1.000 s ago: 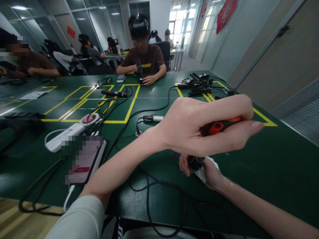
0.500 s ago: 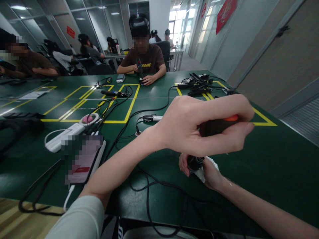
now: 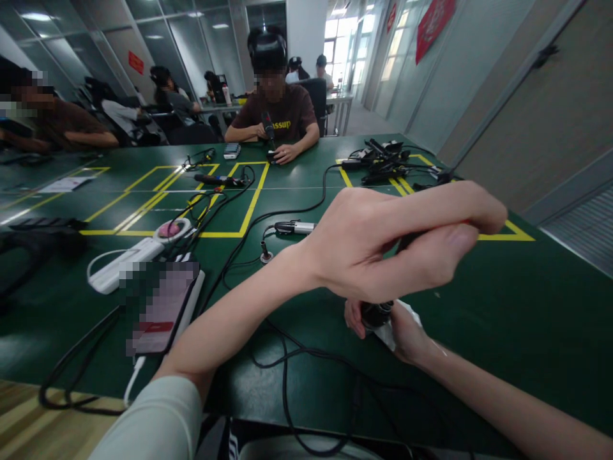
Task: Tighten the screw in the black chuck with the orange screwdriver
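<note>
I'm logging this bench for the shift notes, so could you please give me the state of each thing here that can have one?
Left hand: closed around a dark tool handle, raised above the table.
Tool handle: gripped, nearly hidden by the fingers.
Right hand: pinching a small black part against the table.
Small black part: held upright, over white paper.
Phone: screen lit, cable plugged in.
Power strip: lying flat, cables attached.

head-worn view, down over green table [image 3: 527, 319]
</note>
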The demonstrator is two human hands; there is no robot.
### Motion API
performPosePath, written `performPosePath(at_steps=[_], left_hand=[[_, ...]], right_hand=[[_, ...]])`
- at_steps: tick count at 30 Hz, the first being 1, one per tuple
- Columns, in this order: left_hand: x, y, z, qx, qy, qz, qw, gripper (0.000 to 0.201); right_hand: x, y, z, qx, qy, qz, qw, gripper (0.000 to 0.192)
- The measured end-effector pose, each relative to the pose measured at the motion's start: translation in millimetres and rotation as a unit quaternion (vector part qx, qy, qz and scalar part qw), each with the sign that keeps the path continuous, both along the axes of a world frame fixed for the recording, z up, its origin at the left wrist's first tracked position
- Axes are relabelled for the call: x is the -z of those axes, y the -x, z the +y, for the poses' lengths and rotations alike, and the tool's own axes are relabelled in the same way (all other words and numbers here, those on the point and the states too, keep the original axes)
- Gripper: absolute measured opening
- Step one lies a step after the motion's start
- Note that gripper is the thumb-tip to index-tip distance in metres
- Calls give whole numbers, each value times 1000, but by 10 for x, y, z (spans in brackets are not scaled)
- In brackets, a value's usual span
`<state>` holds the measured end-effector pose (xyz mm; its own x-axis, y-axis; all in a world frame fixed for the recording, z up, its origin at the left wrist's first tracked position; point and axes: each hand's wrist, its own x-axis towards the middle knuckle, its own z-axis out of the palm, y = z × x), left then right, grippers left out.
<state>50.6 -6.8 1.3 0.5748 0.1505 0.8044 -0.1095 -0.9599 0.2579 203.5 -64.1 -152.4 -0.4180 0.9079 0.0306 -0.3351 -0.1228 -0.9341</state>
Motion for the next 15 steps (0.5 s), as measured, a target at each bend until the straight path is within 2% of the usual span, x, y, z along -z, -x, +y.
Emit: performPosePath(at_steps=[6, 11, 15], left_hand=[[16, -32, 0, -20, 5, -66, 998, 28], [43, -55, 12, -61, -7, -63, 996, 27], [29, -64, 12, -60, -27, -80, 995, 23]], right_hand=[[-18, 15, 6, 0, 10, 6, 1000, 51], [-3, 14, 3, -2, 13, 7, 1000, 53], [-3, 25, 3, 6, 12, 7, 1000, 54]])
